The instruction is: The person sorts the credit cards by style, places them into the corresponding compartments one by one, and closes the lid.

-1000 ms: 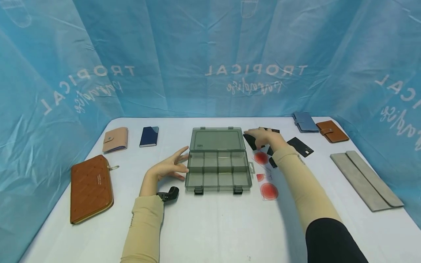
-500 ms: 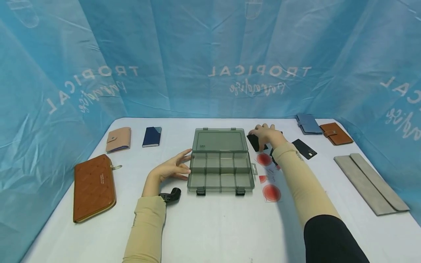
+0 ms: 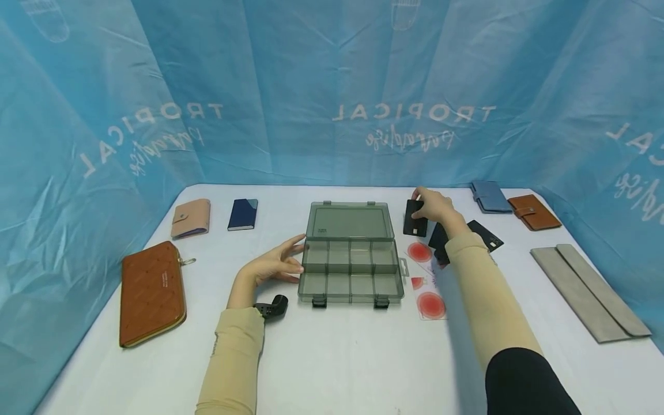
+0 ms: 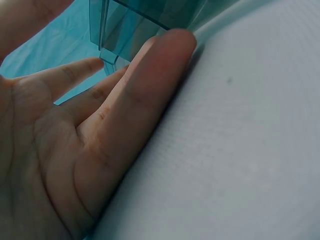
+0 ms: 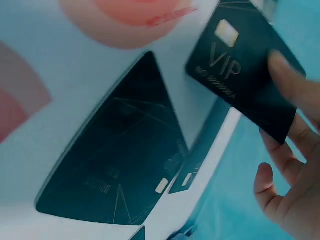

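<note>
A greenish see-through divider box (image 3: 353, 222) lies with its lid folded back at the middle of the table. My left hand (image 3: 272, 264) rests along its left side, fingers loosely extended; the left wrist view has the fingertips right at the box wall (image 4: 145, 15). Right of the lid, my right hand (image 3: 437, 206) pinches a black VIP card (image 5: 245, 65) between thumb and fingers. Other black cards (image 3: 438, 239) lie below that hand, partly hidden by the sleeve. Clear sheets with red circles (image 3: 432, 305) lie beside the box.
On the left are a brown zip wallet (image 3: 153, 294), a beige snap wallet (image 3: 191, 219) and a navy booklet (image 3: 242, 214). A blue wallet (image 3: 490, 196), a brown wallet (image 3: 534, 212) and a grey envelope pouch (image 3: 590, 294) lie right. Blue curtains (image 3: 332, 115) surround the table.
My right hand has picked up a black card from the group and turned it, so its face now shows. The left hand keeps its place at the box while the head view shifts slightly.
</note>
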The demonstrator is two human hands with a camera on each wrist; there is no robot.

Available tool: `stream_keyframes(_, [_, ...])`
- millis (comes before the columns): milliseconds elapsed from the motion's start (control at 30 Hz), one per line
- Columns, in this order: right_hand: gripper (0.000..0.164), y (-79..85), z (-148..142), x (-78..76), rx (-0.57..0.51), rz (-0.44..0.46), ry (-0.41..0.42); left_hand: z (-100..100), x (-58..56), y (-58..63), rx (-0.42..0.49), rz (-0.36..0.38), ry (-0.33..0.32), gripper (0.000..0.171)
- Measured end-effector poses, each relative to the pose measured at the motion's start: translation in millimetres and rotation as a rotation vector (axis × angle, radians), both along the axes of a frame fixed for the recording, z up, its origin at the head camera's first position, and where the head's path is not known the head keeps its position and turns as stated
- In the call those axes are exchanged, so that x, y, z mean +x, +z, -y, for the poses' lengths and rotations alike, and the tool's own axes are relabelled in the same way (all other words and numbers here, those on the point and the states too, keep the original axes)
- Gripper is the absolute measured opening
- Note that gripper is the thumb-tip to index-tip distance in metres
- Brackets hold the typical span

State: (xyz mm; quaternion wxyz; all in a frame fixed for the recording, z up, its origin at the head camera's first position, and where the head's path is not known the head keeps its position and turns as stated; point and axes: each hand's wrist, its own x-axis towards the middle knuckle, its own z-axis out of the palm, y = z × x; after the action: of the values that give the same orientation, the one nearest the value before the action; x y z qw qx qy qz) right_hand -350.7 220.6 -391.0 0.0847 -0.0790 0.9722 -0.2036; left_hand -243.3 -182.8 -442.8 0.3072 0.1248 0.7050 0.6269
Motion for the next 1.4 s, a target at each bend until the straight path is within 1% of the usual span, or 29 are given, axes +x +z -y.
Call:
stream_keyframes(100, [0.029, 4.4, -5, 4.4, -0.133, -0.025, -0.068, 0, -0.9, -0.1, 0.002, -0.002, -0.002, 0.093])
stream_keyframes(167, [0.026, 8.3, -5, 9.1, -0.196, -0.046, -0.12, -1, -0.9, -0.8, -0.001, 0.002, -0.002, 0.093])
stream_keyframes(233, [0.025, 12.3, -4, 14.3, -0.234, -0.077, -0.167, -1, -0.5, -1.4, -0.004, 0.005, -0.001, 0.092])
stream_keyframes(333, [0.025, 18.7, 0, 23.1, -0.262, -0.127, -0.229, -2, -0.2, -1.7, -0.005, 0.005, -0.003, 0.092])
stream_keyframes(400, [0.026, 23.5, 4, 29.7, -0.281, -0.15, -0.249, -2, -0.3, -1.6, 0.0, 0.004, -0.005, 0.092])
stream_keyframes(500, [0.026, 31.4, 13, 40.5, -0.346, -0.168, -0.265, -2, -0.8, -1.0, 0.008, 0.001, -0.008, 0.092])
stream_keyframes(600, [0.027, 38.1, 23, 50.9, -0.478, -0.137, -0.27, -2, -0.9, -0.2, 0.009, 0.002, -0.008, 0.093])
stream_keyframes(667, [0.031, 40.7, 31, 56.3, -0.571, -0.091, -0.242, -2, -0.6, 0.8, 0.004, 0.003, -0.006, 0.093])
stream_keyframes(733, [0.037, 41.6, 39, 60.3, -0.644, -0.025, -0.189, -2, -0.1, 1.6, 0.001, 0.001, -0.003, 0.093])
stream_keyframes(833, [0.041, 41.1, 54, 64.7, -0.671, 0.073, -0.087, -2, 0.3, 1.7, -0.003, 0.002, 0.004, 0.093])
stream_keyframes(967, [0.034, 39.1, 74, 69.6, -0.656, 0.175, 0.016, -1, -0.3, -0.2, 0.001, 0.004, 0.001, 0.093])
stream_keyframes(1067, [0.027, 38.2, 89, 72.5, -0.638, 0.225, 0.081, -1, -0.7, -1.7, 0.003, 0.005, -0.002, 0.093])
stream_keyframes(1200, [0.018, 37.1, 108, 75.4, -0.541, 0.233, 0.169, 0, -0.5, -2.0, -0.003, 0.005, -0.001, 0.093])
stream_keyframes(1333, [0.014, 33.0, 127, 76.3, -0.439, 0.23, 0.235, 1, -0.1, -0.9, -0.002, -0.002, -0.005, 0.093])
stream_keyframes(1400, [0.012, 29.9, 136, 76.5, -0.4, 0.239, 0.253, 1, -0.1, -0.3, 0.002, -0.005, -0.009, 0.093])
